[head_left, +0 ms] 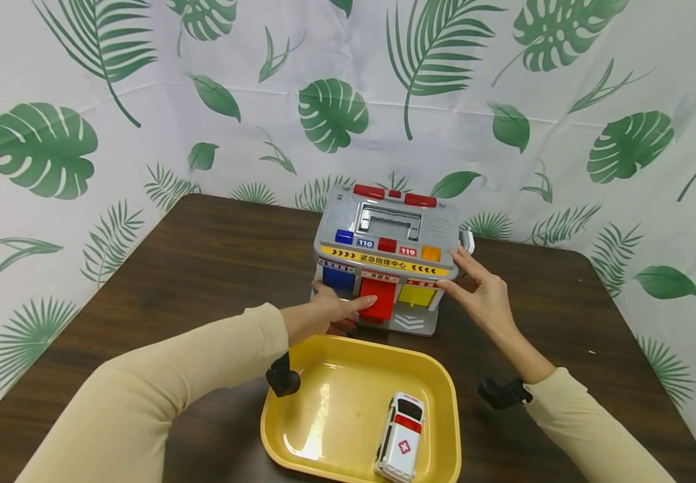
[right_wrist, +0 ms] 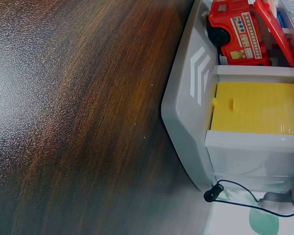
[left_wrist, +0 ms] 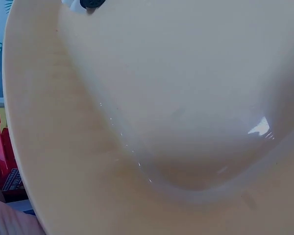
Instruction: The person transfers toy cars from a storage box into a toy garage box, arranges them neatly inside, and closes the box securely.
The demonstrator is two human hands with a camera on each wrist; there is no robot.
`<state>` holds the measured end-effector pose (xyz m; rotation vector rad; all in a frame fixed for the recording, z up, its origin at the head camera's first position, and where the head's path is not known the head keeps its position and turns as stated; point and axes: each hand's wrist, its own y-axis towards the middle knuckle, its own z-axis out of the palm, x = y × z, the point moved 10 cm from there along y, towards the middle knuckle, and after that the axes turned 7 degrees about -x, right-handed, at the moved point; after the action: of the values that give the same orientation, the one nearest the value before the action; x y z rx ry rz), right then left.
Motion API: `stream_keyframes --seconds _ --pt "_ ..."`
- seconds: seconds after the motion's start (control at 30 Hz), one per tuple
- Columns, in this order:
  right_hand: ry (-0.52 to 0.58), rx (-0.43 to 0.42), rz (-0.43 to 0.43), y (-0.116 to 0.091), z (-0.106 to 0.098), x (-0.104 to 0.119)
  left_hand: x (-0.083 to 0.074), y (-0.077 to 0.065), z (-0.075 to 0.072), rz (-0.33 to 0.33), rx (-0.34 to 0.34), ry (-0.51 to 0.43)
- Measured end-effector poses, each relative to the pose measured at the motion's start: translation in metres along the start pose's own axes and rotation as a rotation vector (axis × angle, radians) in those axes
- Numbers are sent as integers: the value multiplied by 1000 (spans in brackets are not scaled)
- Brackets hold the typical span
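Observation:
A grey toy rescue station (head_left: 387,258) stands on the table with blue, red and yellow doors. My left hand (head_left: 332,307) is at its front, its thumb stretched over the red door (head_left: 381,295). Part of that hand (left_wrist: 12,218) shows in the left wrist view; most of its fingers are hidden. In the right wrist view a red toy fire truck (right_wrist: 240,39) sits in the middle doorway, under the outward-tilted door. My right hand (head_left: 481,292) holds the station's right front corner, thumb in front and fingers at the side.
Close in front of the station lies a yellow tray (head_left: 318,429) with a white toy ambulance (head_left: 402,439) in it. A black cord (right_wrist: 242,184) hangs by the station's side. The leaf-patterned cloth (head_left: 251,121) rises behind the dark table (head_left: 227,255).

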<state>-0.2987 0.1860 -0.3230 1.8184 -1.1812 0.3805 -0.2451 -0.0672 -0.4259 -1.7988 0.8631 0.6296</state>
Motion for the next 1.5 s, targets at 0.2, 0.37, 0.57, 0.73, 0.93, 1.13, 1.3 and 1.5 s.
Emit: stream_keyframes --seconds 0.2,0.37,0.57,0.73,0.93,1.13,1.3,1.5 --pt "-9 4 -2 -1 0 0 1 -2 4 1 42 -34" --pt "-13 1 -4 -1 0 0 1 -3 6 7 68 -45" --pt "-36 2 -1 -1 -1 -1 0 -6 6 4 96 -80" --pt "-19 4 2 -2 0 -2 0 -6 7 -3 87 -142" --pt "20 -1 -8 -3 -1 2 -1 -4 8 19 74 -229" --pt "20 0 -10 -3 0 3 -4 -1 7 43 57 -300" --pt "-3 -5 -12 -1 1 1 -4 4 4 60 22 -306" --pt "2 -3 -8 -1 1 0 -2 6 -4 85 -82 -237"
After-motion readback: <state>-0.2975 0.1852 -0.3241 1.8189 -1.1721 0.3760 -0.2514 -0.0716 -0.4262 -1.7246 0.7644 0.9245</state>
